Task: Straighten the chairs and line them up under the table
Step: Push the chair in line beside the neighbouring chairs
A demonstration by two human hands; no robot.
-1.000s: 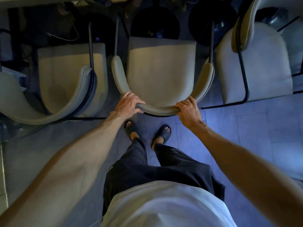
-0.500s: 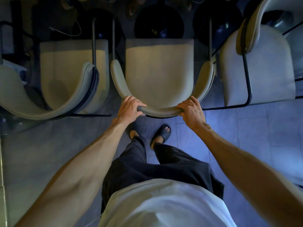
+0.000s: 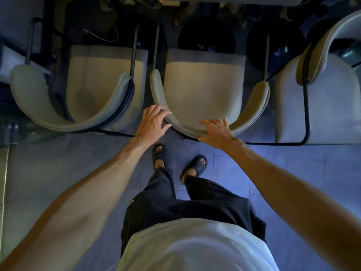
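Grip let go: half a second back, both hands curled tight around the curved backrest of the middle chair (image 3: 203, 85); now opened and lifting off it. Seat of that chair reaching up toward the table edge (image 3: 224, 0) at the top of the view, set square, armrests parallel to the dark frame rails on either side. Probably means this chair counted as placed, with attention about to go elsewhere. Left hand (image 3: 152, 124) at the left bend of the backrest, fingers (image 3: 159, 112) spread and loosely bent, tips just over or lightly brushing the padded rim; contact hard to confirm. Right hand (image 3: 216, 132) at the rear curve of the same backrest, palm down, fingers fanned almost flat, resting on or skimming the top edge, clasping nothing. Neither hand holding anything. Left of the middle chair, a second chair (image 3: 78, 90), close alongside, backrest roughly level with the middle one's, though swung a little so the open side faces slightly off-square. Right of the middle chair, a third chair (image 3: 322, 98), turned sideways, backrest pointing up toward the table rather than toward the person, black tube frame wrapped round the near corner. Likely the next one needing work: a turn to face the table, then a push in beside the middle chair. Sandalled feet planted on the tiled floor (image 3: 293, 182) just behind the middle chair.
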